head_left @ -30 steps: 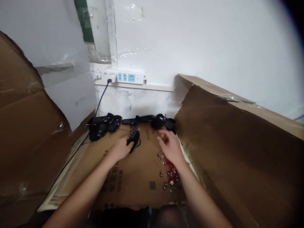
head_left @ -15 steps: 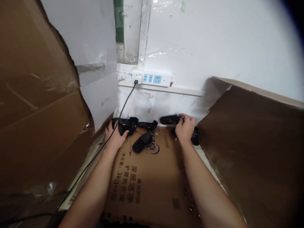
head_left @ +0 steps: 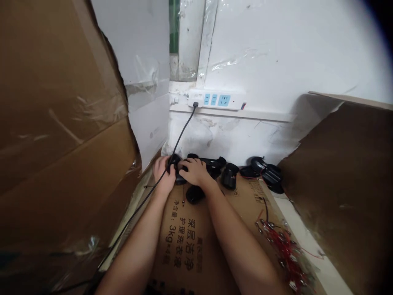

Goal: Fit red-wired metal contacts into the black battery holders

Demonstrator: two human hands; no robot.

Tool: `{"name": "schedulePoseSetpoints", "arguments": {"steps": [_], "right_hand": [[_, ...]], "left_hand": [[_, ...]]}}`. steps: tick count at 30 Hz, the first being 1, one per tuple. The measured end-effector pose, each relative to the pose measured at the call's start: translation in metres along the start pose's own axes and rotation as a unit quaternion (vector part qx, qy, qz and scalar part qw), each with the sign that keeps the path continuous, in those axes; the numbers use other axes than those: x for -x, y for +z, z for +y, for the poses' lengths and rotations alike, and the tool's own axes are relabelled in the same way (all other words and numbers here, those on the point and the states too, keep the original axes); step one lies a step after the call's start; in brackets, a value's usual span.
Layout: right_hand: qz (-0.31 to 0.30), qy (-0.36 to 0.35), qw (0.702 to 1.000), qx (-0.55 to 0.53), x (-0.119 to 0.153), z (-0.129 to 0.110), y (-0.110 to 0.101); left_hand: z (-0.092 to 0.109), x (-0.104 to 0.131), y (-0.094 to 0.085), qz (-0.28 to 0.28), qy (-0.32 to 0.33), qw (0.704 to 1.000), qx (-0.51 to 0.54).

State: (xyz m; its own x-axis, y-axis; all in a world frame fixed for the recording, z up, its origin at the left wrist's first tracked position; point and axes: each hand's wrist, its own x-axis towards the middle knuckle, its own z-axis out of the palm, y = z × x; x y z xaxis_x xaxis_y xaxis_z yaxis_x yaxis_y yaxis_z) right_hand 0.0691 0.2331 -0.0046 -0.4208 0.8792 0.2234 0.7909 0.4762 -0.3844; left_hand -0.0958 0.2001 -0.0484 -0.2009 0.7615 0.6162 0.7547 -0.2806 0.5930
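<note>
My left hand (head_left: 165, 176) is closed around the left side of a black plastic casing part (head_left: 180, 179) at the back left of the cardboard. Close beside it, my right hand (head_left: 195, 170) has its fingers curled over the same cluster and grips the part from the right; the fingers partly hide it. A rounded black shell (head_left: 195, 195) lies just below my right hand. Behind that hand is a long black piece (head_left: 211, 162), and a glossy black casing (head_left: 229, 176) stands to its right.
More black shells (head_left: 270, 175) are heaped at the back right. Red wires with small metal ends (head_left: 285, 250) lie at the right edge. A black cable (head_left: 181, 135) runs from the power strip (head_left: 216, 99) across my left hand. Cardboard walls (head_left: 104, 135) flank both sides.
My right hand has moved left from the right-hand shells, leaving the long black piece it held, and has joined my left hand. The view has shifted, uncovering the red wires.
</note>
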Motion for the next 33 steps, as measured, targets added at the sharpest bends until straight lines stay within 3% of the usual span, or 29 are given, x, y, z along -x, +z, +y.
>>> {"name": "schedulePoseSetpoints", "arguments": {"steps": [4, 8, 12, 14, 18, 21, 25, 28, 33], "right_hand": [[-0.033, 0.019, 0.999, 0.02, -0.012, 0.011, 0.005], [-0.034, 0.035, 0.998, 0.032, -0.01, 0.027, 0.001], [-0.018, 0.023, 0.999, 0.024, -0.005, 0.035, -0.013], [-0.044, -0.009, 0.999, 0.026, -0.002, 0.037, -0.021], [-0.119, -0.065, 0.99, 0.045, 0.0, 0.036, -0.022], [-0.111, -0.084, 0.989, 0.046, -0.001, 0.03, -0.013], [-0.098, -0.116, 0.988, 0.022, -0.004, 0.025, -0.007], [-0.108, -0.144, 0.984, -0.006, -0.004, 0.023, -0.007], [-0.096, -0.163, 0.981, -0.036, -0.002, 0.018, -0.001]], "left_hand": [[-0.023, -0.003, 0.008, 0.015, -0.08, 0.996, -0.033], [-0.031, -0.006, 0.017, 0.017, -0.099, 0.994, -0.031], [-0.021, -0.007, 0.011, 0.05, -0.073, 0.996, -0.02], [-0.013, -0.007, 0.004, 0.052, -0.049, 0.997, -0.016], [0.001, -0.007, -0.007, -0.018, 0.015, 1.0, 0.001], [0.005, -0.006, -0.008, -0.048, 0.024, 0.998, 0.017], [-0.006, -0.009, -0.009, -0.003, -0.055, 0.998, 0.03], [-0.019, -0.011, -0.009, 0.0, -0.124, 0.99, 0.063], [-0.025, -0.016, -0.009, 0.038, -0.231, 0.956, 0.176]]}}
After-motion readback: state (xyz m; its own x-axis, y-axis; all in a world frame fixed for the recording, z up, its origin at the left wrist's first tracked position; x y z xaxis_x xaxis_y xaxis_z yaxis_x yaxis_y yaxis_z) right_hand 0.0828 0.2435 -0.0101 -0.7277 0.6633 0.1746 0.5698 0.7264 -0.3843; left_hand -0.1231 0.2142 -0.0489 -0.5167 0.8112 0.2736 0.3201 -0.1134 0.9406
